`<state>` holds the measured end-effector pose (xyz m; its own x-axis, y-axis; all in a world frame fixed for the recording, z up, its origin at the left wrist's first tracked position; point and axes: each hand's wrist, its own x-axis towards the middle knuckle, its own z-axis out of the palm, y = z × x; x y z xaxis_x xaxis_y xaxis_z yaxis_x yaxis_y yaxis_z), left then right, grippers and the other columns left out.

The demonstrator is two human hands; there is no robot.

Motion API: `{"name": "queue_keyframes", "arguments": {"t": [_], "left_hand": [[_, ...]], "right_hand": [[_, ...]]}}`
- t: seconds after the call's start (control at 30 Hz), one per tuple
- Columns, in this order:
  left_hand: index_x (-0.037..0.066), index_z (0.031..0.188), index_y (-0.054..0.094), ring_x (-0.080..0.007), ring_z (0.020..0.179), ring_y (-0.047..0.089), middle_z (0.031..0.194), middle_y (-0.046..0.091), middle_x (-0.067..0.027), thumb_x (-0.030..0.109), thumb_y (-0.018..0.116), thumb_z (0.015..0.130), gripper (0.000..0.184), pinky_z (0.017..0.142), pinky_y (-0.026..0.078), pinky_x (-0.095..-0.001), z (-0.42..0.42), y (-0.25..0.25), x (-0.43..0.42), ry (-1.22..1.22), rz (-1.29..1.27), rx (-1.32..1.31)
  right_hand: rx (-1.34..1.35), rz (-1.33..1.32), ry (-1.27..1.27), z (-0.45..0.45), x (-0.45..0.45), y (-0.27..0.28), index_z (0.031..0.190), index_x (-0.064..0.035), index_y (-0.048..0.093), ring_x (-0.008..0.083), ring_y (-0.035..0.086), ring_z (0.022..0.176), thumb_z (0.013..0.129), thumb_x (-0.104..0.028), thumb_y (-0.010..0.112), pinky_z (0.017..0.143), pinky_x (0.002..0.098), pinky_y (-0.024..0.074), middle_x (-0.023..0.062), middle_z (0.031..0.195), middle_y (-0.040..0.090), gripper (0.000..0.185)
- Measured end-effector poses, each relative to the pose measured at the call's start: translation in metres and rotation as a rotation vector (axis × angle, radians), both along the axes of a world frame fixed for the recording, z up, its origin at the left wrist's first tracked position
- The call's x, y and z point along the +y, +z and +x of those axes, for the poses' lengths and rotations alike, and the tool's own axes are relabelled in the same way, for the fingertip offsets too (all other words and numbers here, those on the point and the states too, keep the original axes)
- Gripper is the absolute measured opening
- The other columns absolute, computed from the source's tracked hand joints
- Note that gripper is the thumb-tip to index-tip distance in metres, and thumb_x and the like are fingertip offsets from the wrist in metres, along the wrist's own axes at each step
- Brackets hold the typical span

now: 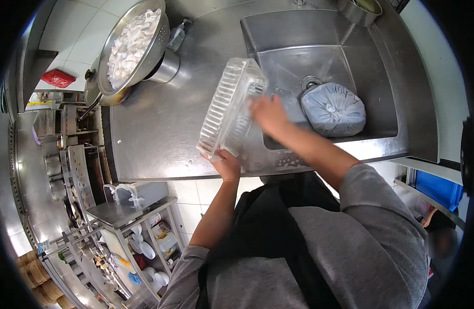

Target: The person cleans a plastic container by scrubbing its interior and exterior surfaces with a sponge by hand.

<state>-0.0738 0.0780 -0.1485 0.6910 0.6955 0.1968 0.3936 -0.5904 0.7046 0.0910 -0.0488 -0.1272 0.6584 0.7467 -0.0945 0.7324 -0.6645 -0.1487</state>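
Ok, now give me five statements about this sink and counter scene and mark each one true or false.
1. The left hand holds the near end of the clear plastic container. True.
2. The tied plastic bag lies beside the colander. False: the tied plastic bag sits in the sink.
3. Dark writing shows on the tied plastic bag. True.
4. The right hand is reaching into the colander. False: the right hand, blurred, is at the clear plastic container.
5. The colander holds pale pieces. True.

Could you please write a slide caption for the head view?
Left hand holding a clear container over the counter, right hand blurred beside it, with a plastic bag in the sink.
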Motion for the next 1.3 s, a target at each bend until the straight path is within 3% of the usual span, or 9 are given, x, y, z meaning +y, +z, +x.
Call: {"name": "queue_keyframes", "arguments": {"t": [0.13,0.23,0.37,0.47,0.53,0.67,0.77,1.17,1.3], "left_hand": [[-0.015,0.144,0.013,-0.0466,0.144,0.004,0.153,0.012,-0.0329,0.013,0.034,0.093,0.062,0.117,-0.001,-0.0504,0.002,-0.001,0.000,0.020,-0.039,0.093],[-0.014,0.145,0.014,-0.0447,0.145,0.005,0.154,0.011,-0.0324,0.013,0.034,0.093,0.062,0.118,0.000,-0.0504,0.003,-0.014,0.011,-0.020,-0.044,0.164],[-0.014,0.145,0.015,-0.0459,0.144,0.005,0.153,0.012,-0.0327,0.014,0.033,0.094,0.061,0.118,0.001,-0.0496,0.002,-0.016,0.012,0.000,-0.108,0.091],[-0.014,0.145,0.016,-0.0463,0.144,0.006,0.153,0.013,-0.0333,0.014,0.033,0.094,0.060,0.118,0.002,-0.0492,0.007,-0.006,0.000,0.010,-0.003,0.110],[-0.014,0.130,0.040,-0.0443,0.134,0.032,0.137,0.040,-0.0330,0.003,0.038,0.089,0.045,0.115,0.018,-0.0443,0.014,-0.021,0.002,0.122,0.205,-0.025],[-0.013,0.134,0.037,-0.0427,0.135,0.032,0.140,0.038,-0.0322,0.003,0.039,0.089,0.048,0.114,0.019,-0.0430,0.006,-0.014,0.013,0.072,-0.028,-0.021],[-0.014,0.145,0.018,-0.0452,0.144,0.008,0.152,0.016,-0.0332,0.009,0.038,0.092,0.061,0.118,0.004,-0.0462,0.009,-0.007,0.013,-0.001,-0.173,0.026],[-0.016,0.142,0.023,-0.0473,0.142,0.014,0.149,0.022,-0.0344,0.005,0.037,0.089,0.058,0.118,0.009,-0.0468,0.014,-0.011,0.011,-0.018,-0.160,-0.082],[-0.015,0.136,0.033,-0.0436,0.134,0.034,0.138,0.040,-0.0329,0.000,0.038,0.085,0.053,0.115,0.019,-0.0421,0.016,-0.017,0.014,-0.041,0.085,-0.070]], "right_hand": [[-0.057,0.230,-0.270,0.000,0.000,-0.019,0.120,-0.0056,0.060,0.0236,0.053,0.113,0.089,-0.019,0.051,0.086,0.0502,0.0398,0.0086,0.134,0.053,0.035],[0.024,0.013,0.050,-0.053,-0.012,-0.003,0.128,-0.0075,0.055,0.0255,0.051,0.114,0.089,-0.017,0.049,0.092,0.0503,0.0388,0.0088,0.141,0.048,0.040],[-0.072,0.037,-0.112,0.002,-0.033,-0.002,0.119,-0.0170,0.063,0.0192,0.052,0.108,0.087,-0.016,0.051,0.081,0.0447,0.0390,-0.0017,0.112,0.065,0.035],[-0.118,0.073,-0.164,0.022,-0.034,-0.009,0.117,-0.0156,0.064,0.0212,0.052,0.108,0.089,-0.016,0.050,0.083,0.0465,0.0398,-0.0011,0.129,0.058,0.032],[-0.026,0.091,-0.177,-0.007,-0.022,-0.011,0.118,-0.0144,0.065,0.0223,0.051,0.114,0.090,-0.015,0.048,0.088,0.0507,0.0407,-0.0008,0.144,0.046,0.032],[0.139,0.137,-0.077,-0.019,-0.034,0.004,0.120,-0.0142,0.064,0.0216,0.049,0.117,0.088,-0.013,0.049,0.090,0.0513,0.0403,-0.0001,0.142,0.047,0.035],[0.027,0.058,-0.222,0.030,-0.035,0.009,0.120,-0.0135,0.064,0.0204,0.049,0.116,0.088,-0.012,0.050,0.090,0.0496,0.0395,0.0004,0.141,0.048,0.035],[0.153,0.070,-0.215,0.054,0.024,0.025,0.126,-0.0123,0.059,0.0215,0.046,0.125,0.091,-0.012,0.047,0.101,0.0520,0.0326,0.0031,0.138,0.052,0.037],[0.105,0.025,0.016,-0.008,0.031,0.016,0.115,-0.0142,0.066,0.0227,0.048,0.117,0.088,-0.016,0.050,0.092,0.0495,0.0362,0.0019,0.130,0.058,0.031]]}}
